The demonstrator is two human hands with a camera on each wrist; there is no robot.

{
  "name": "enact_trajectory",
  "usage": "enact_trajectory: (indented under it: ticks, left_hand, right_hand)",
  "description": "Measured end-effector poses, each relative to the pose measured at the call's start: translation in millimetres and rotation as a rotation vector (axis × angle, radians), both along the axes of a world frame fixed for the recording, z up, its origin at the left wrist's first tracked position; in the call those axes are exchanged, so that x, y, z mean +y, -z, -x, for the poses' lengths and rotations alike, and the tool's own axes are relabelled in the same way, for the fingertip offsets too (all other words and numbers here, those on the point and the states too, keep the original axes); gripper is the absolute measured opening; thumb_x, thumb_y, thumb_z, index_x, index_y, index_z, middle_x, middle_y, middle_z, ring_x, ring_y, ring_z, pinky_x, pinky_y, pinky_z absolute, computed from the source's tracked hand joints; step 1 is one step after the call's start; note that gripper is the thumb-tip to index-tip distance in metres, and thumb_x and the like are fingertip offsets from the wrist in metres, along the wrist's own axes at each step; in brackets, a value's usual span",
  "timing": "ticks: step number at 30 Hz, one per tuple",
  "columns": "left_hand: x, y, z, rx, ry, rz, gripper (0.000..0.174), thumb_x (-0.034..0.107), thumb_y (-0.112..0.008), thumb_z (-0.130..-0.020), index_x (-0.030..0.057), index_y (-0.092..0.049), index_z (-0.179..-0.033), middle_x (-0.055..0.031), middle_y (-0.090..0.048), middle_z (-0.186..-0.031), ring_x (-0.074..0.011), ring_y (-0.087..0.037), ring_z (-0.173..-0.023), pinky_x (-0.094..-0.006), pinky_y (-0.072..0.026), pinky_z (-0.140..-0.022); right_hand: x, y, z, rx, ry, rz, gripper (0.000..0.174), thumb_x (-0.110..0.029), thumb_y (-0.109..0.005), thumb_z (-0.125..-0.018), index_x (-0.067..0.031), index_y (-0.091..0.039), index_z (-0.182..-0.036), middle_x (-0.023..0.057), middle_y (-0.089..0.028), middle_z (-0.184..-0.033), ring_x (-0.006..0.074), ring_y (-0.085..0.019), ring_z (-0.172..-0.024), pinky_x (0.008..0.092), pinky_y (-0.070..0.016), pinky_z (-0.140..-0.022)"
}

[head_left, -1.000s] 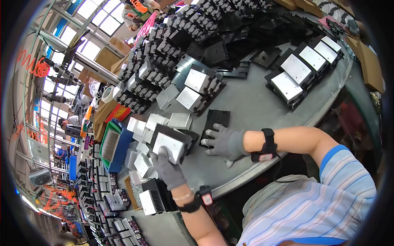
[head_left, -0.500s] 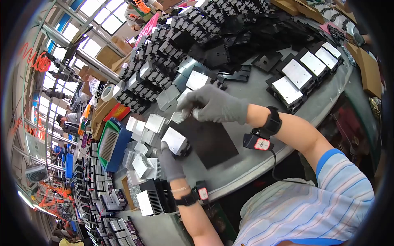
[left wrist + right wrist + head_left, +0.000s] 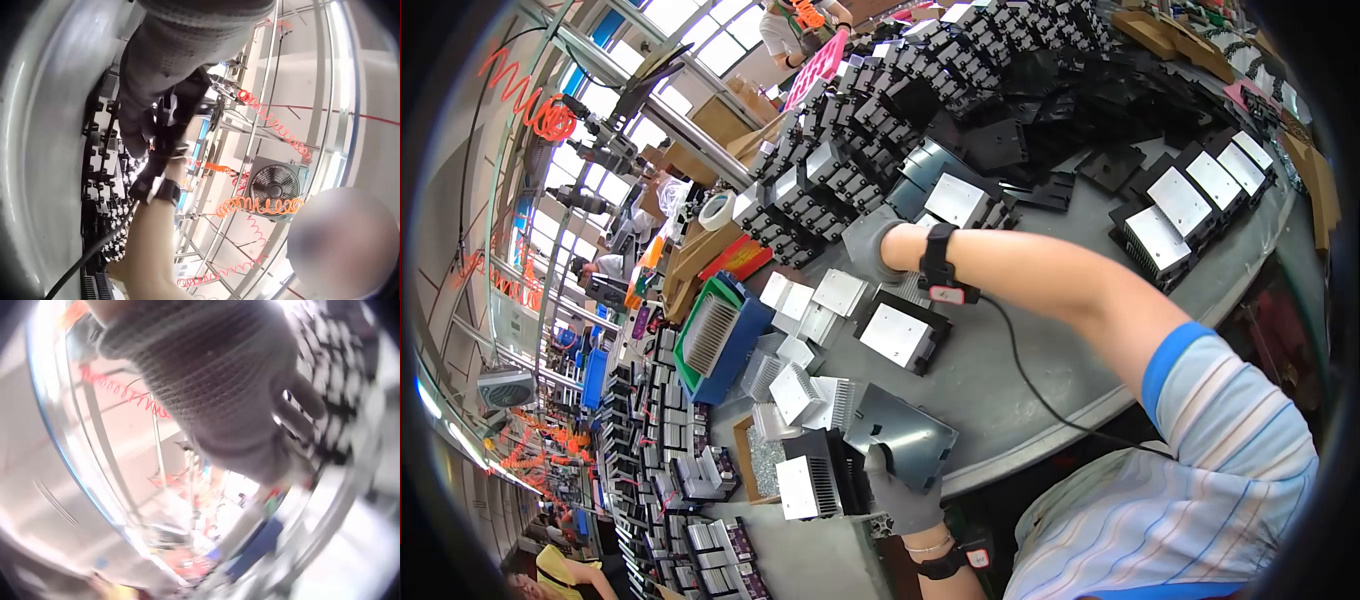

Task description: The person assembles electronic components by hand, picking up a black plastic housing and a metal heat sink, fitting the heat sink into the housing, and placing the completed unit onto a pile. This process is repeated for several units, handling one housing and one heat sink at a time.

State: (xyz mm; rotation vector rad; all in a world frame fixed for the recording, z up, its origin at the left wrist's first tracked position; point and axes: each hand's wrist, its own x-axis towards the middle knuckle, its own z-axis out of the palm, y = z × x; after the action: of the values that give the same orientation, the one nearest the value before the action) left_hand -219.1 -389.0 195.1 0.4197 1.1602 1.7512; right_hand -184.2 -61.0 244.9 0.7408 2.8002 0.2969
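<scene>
My gloved left hand point(image 3: 908, 498) holds a shiny dark flat plate point(image 3: 915, 430) near the table's front edge, its thumb lying on top of the plate. In the left wrist view the grey glove point(image 3: 169, 56) fills the top. My right hand point(image 3: 868, 245) reaches across to the far side, beside the silver finned heat sinks; the arm hides its fingers in the head view. Blurred in the right wrist view, the right glove point(image 3: 219, 387) shows loosely extended fingers point(image 3: 306, 397). A silver heat sink on a black base point(image 3: 900, 335) sits between the two hands.
Loose silver heat sinks point(image 3: 798, 395) lie left of centre, beside a blue bin point(image 3: 730, 365). A finned black-and-silver block point(image 3: 805, 488) stands close by the left hand. Stacked assemblies point(image 3: 830, 175) fill the back, and a row point(image 3: 1160, 240) stands at right. A cable point(image 3: 1040, 385) trails from the right wrist.
The left hand let go of the silver heat sink on its black base and now holds the plate nearer the edge. The right hand left the plate and moved toward the back.
</scene>
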Motion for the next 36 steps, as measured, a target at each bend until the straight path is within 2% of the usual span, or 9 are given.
enact_trajectory:
  ticks: [3,6,13,18,28,31,33,34,36]
  left_hand:
    - [7.2,16.6,8.0,-0.373,-0.015,-0.112,0.045,0.034,-0.048,-0.089,0.0031,-0.045,-0.122,-0.0137,-0.055,-0.115,-0.0259,-0.056,-0.104,-0.0382,-0.046,-0.091]
    - [16.7,24.9,11.1,-0.055,-0.011,0.088,0.046,0.032,-0.05,-0.087,0.006,-0.044,-0.125,-0.0119,-0.054,-0.117,-0.0298,-0.054,-0.107,-0.0503,-0.041,-0.096]
    - [43.5,15.8,4.4,-0.45,0.207,-0.145,0.056,0.037,-0.052,-0.083,0.0105,-0.04,-0.131,-0.015,-0.048,-0.127,-0.0387,-0.046,-0.118,-0.0665,-0.0293,-0.096]
    - [38.8,21.9,3.1,-0.572,0.276,-0.247,0.066,0.042,-0.053,-0.082,0.0048,-0.035,-0.133,-0.0209,-0.042,-0.131,-0.0441,-0.036,-0.123,-0.0728,-0.0179,-0.099]
    - [41.3,8.7,3.0,-0.434,0.213,-0.135,0.069,0.045,-0.06,-0.078,0.0055,-0.039,-0.13,-0.0199,-0.045,-0.128,-0.0425,-0.041,-0.12,-0.0723,-0.022,-0.096]
    - [38.0,6.5,10.7,-0.391,0.212,-0.197,0.068,0.046,-0.06,-0.079,0.0063,-0.039,-0.131,-0.0194,-0.047,-0.126,-0.0413,-0.043,-0.118,-0.0667,-0.0278,-0.097]
    - [41.6,-0.8,13.3,-0.284,0.166,-0.182,0.065,0.046,-0.059,-0.08,0.0064,-0.041,-0.129,-0.0172,-0.048,-0.125,-0.0379,-0.046,-0.115,-0.0569,-0.0355,-0.097]
    - [44.9,-3.6,13.6,-0.229,0.153,-0.173,0.064,0.046,-0.058,-0.08,0.0065,-0.042,-0.128,-0.0162,-0.049,-0.124,-0.0363,-0.048,-0.114,-0.052,-0.0394,-0.097]
    - [56.9,-8.9,10.7,-0.175,0.145,-0.126,0.062,0.045,-0.058,-0.081,0.0062,-0.043,-0.126,-0.0154,-0.05,-0.123,-0.0347,-0.049,-0.112,-0.053,-0.0409,-0.095]
  right_hand:
    - [-4.6,7.8,-2.3,-0.339,0.028,0.084,0.075,-0.028,-0.077,-0.059,-0.011,-0.049,-0.127,0.0108,-0.048,-0.132,0.029,-0.042,-0.124,0.0564,-0.0308,-0.101]
    - [-6.2,14.0,-12.0,-0.343,-0.057,0.139,0.092,-0.026,-0.076,-0.06,-0.0115,-0.031,-0.139,0.01,-0.034,-0.143,0.0302,-0.023,-0.136,0.0626,-0.0138,-0.106]
    - [-4.1,31.5,-18.8,-0.028,-0.125,-0.236,0.082,-0.027,-0.075,-0.061,-0.0071,-0.039,-0.133,0.0058,-0.052,-0.123,0.0283,-0.045,-0.119,0.0592,-0.0186,-0.105]
    - [-23.7,10.3,-36.3,-0.046,0.018,-0.159,0.081,-0.029,-0.074,-0.059,-0.0124,-0.042,-0.132,0.0064,-0.048,-0.128,0.0278,-0.042,-0.121,0.0605,-0.0172,-0.104]
    - [-44.0,-11.0,-56.1,0.326,0.037,-0.2,0.071,-0.028,-0.066,-0.06,-0.004,-0.047,-0.124,0.013,-0.045,-0.125,0.0278,-0.043,-0.117,0.0613,-0.0164,-0.103]
    - [-46.5,-37.9,-83.5,0.607,0.117,-0.376,0.061,-0.032,-0.066,-0.064,0.0003,-0.054,-0.114,0.0149,-0.056,-0.107,0.0291,-0.052,-0.105,0.054,-0.0305,-0.098]
    - [-44.1,-51.3,-106.7,0.701,0.467,0.69,0.055,-0.041,-0.068,-0.069,0.0025,-0.063,-0.102,0.0157,-0.061,-0.099,0.0269,-0.057,-0.09,0.0393,-0.0426,-0.085]
    - [-60.0,-45.3,-123.7,1.083,0.289,1.023,0.061,-0.055,-0.069,-0.067,0.0015,-0.065,-0.089,0.0133,-0.061,-0.081,0.0247,-0.056,-0.061,0.0315,-0.0478,-0.063]
    - [-84.1,-38.3,-145.6,1.01,0.659,1.444,0.064,-0.063,-0.054,-0.075,-0.0019,-0.063,-0.093,0.0118,-0.061,-0.082,0.0199,-0.057,-0.055,0.0312,-0.0489,-0.053]
